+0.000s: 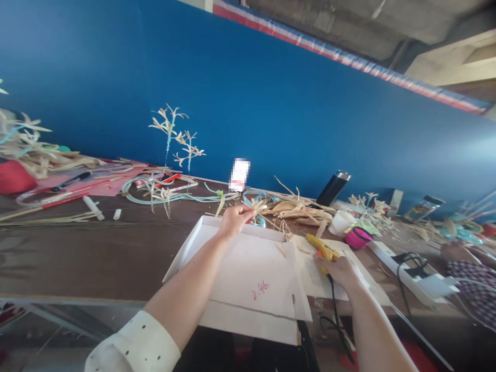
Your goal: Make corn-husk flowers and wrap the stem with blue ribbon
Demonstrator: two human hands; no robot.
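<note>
My left hand (233, 218) reaches forward over a flat white cardboard box (248, 268) and pinches a small tan dried-leaf flower (257, 205) between its fingertips. My right hand (338, 268) rests on the box's right side, closed round a yellow and orange glue gun (322, 248) whose black cord (334, 305) runs back along my wrist. "2.46" is written in pink on the cardboard.
A heap of dried husks (294, 209) lies beyond the box, with a black flask (332, 188), a white cup (341, 221) and a pink bowl (357, 237). A white power strip (406, 271) lies to the right. Another person's arm (470, 281) is at far right. Finished stems (176, 137) stand against the blue wall.
</note>
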